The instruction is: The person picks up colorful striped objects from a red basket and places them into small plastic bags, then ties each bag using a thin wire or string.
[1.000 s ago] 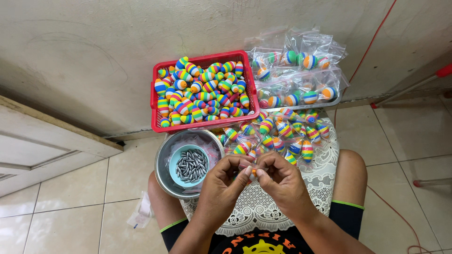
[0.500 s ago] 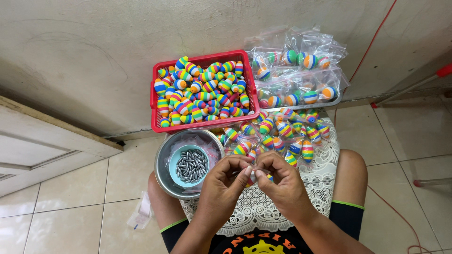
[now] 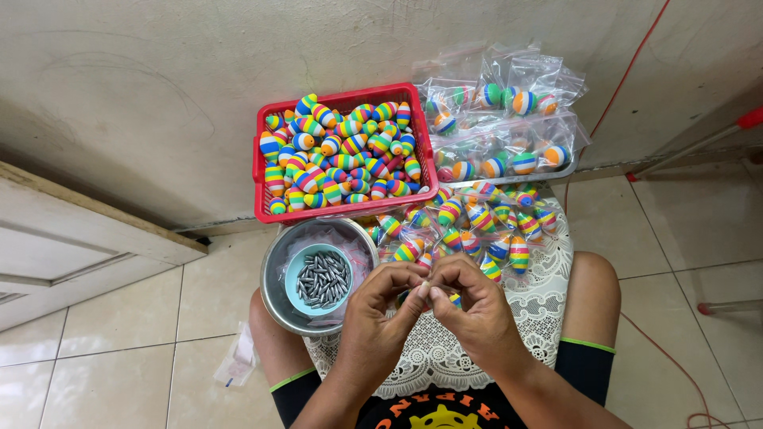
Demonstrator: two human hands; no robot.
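Note:
My left hand (image 3: pixel 380 311) and my right hand (image 3: pixel 469 306) meet over my lap, fingertips pinched together on a small clear plastic bag (image 3: pixel 425 286) with a rainbow-striped float partly showing beneath. Both hands hover above a white lace cloth (image 3: pixel 532 302) spread over my knees. Several bagged striped floats (image 3: pixel 477 226) lie on the cloth just beyond my fingers. To the left of my left hand stands a metal bowl (image 3: pixel 278 298) holding a small teal bowl of grey lead sinkers (image 3: pixel 320 280).
A red plastic basket (image 3: pixel 262 171) full of loose striped floats sits against the wall. Right of it is a pile of bagged floats (image 3: pixel 509 111). A white door frame (image 3: pixel 87 238) is at left, a red wire (image 3: pixel 628 71) at right, and a plastic scrap (image 3: pixel 234 361) lies on the tiles.
My fingers have shifted slightly while working the small bag between them. Nothing else has moved.

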